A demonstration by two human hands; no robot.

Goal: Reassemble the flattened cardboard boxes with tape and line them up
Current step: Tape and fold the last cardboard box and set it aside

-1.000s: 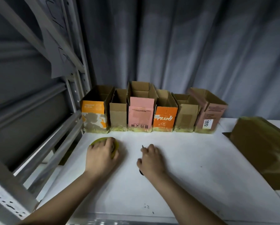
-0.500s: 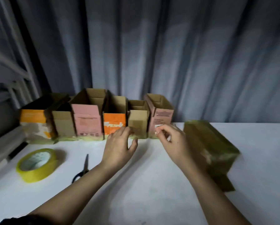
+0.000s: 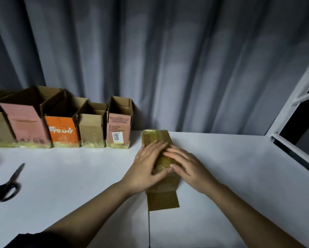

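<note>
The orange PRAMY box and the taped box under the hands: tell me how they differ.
The orange PRAMY box stands upright in the row by the curtain, while the taped box lies on its side, apart from the row. The orange PRAMY box has its top flaps up and open; the taped box shows a taped-over end. Nothing touches the orange PRAMY box; the left hand and right hand press flat on the taped box. Both are cardboard and bear yellowish tape.

The brown cardboard box lying on its side (image 3: 156,140) is matt, with glossy yellowish tape across it. The white counter (image 3: 221,176) looks smooth and matt. The grey pleated curtain (image 3: 168,68) is cloth.
</note>
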